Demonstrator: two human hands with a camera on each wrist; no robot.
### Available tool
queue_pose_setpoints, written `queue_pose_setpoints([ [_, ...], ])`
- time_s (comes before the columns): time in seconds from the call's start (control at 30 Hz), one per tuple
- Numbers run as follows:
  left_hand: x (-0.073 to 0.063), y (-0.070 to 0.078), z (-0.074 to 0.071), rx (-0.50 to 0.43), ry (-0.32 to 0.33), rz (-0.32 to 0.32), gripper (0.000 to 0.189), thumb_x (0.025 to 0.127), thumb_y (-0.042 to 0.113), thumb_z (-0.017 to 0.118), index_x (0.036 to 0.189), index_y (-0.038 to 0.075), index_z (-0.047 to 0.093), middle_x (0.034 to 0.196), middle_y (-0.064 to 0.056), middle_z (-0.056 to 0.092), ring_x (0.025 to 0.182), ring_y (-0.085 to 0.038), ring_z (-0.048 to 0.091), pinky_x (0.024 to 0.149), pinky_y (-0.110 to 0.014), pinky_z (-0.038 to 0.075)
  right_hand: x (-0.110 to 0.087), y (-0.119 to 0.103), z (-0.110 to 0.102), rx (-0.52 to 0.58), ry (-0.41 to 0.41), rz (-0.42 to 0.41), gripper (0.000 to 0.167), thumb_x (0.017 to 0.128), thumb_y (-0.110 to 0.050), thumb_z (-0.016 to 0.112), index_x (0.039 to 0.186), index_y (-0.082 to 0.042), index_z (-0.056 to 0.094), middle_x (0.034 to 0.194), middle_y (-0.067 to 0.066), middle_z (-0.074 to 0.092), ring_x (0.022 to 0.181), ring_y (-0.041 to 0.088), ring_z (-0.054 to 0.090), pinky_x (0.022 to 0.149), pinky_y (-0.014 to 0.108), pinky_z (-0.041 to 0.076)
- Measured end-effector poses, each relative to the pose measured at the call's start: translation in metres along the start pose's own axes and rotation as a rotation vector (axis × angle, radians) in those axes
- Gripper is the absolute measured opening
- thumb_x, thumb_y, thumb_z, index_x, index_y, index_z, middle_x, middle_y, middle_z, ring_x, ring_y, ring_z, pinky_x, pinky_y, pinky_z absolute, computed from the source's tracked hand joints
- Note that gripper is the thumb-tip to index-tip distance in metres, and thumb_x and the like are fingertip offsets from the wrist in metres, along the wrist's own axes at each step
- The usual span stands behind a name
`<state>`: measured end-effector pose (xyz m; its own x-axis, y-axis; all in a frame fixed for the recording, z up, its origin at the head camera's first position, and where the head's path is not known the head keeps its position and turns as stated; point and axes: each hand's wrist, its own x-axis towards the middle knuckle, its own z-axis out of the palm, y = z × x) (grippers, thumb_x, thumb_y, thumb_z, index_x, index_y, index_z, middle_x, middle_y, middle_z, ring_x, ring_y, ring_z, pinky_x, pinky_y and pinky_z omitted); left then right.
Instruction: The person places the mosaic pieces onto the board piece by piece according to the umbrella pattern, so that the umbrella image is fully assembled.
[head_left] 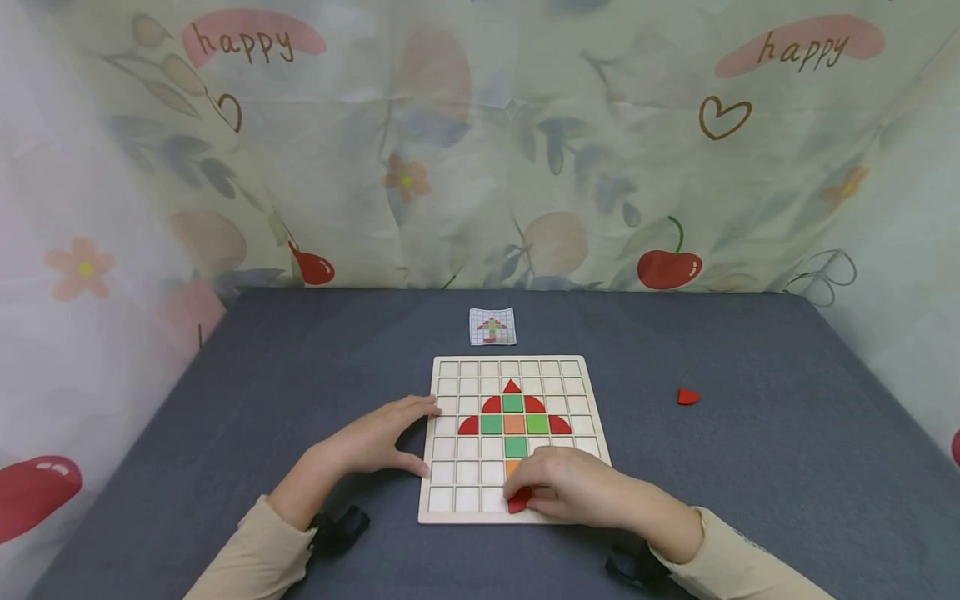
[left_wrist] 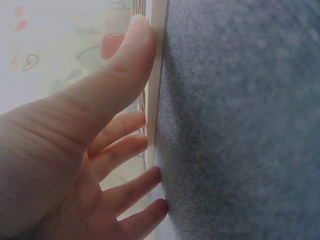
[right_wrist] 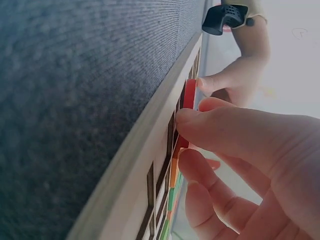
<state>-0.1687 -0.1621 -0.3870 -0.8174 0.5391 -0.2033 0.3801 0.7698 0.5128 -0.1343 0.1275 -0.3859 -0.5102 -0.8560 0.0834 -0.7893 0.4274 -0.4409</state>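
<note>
A wooden grid board [head_left: 453,475] lies on the table with colored tiles in its cells. Red pieces, green squares and orange squares form a symmetrical pattern, topped by a red triangle [head_left: 512,387]. My right hand [head_left: 577,487] pinches a red piece [head_left: 519,501] between thumb and fingers at the column's bottom cell; its curved edge shows partly. In the right wrist view the red piece [right_wrist: 190,93] sits tilted at the grid, partly hidden by the thumb. My left hand [head_left: 375,436] rests against the board's left edge, thumb and fingers spread, holding no tile.
Behind the board lies a small printed card [head_left: 492,327] with a similar tile pattern on a grid. A loose red piece [head_left: 687,397] with a rounded side lies to the right of the board. The dark grey tablecloth [head_left: 337,350] reaches a patterned curtain [head_left: 480,183] at the back.
</note>
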Motion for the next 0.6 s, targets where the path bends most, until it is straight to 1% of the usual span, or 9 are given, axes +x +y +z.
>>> queue_pose_setpoints([
  [0.27,0.001,-0.0006,0.0014,-0.014,-0.005,-0.006,0.078,0.072,0.038,0.078,0.136,0.007,0.045,0.149,-0.014,0.036,0.137,-0.033,0.034,0.11,-0.05,0.03,0.0,-0.0005,-0.0004,0.004,-0.003,0.012,0.02,0.084,-0.006,0.066,0.098,-0.019,0.07,0.091,-0.011,0.068,0.081,0.004,0.057,0.076,0.015,0.047],
  [0.6,0.0006,-0.0004,0.001,-0.011,-0.002,-0.006,0.079,0.072,0.039,0.078,0.136,0.007,0.045,0.148,-0.013,0.036,0.137,-0.033,0.034,0.11,-0.05,0.03,0.0007,0.0001,0.0001,-0.025,0.013,0.011,0.019,0.083,-0.006,0.067,0.097,-0.019,0.07,0.09,-0.01,0.068,0.082,0.004,0.058,0.077,0.017,0.048],
])
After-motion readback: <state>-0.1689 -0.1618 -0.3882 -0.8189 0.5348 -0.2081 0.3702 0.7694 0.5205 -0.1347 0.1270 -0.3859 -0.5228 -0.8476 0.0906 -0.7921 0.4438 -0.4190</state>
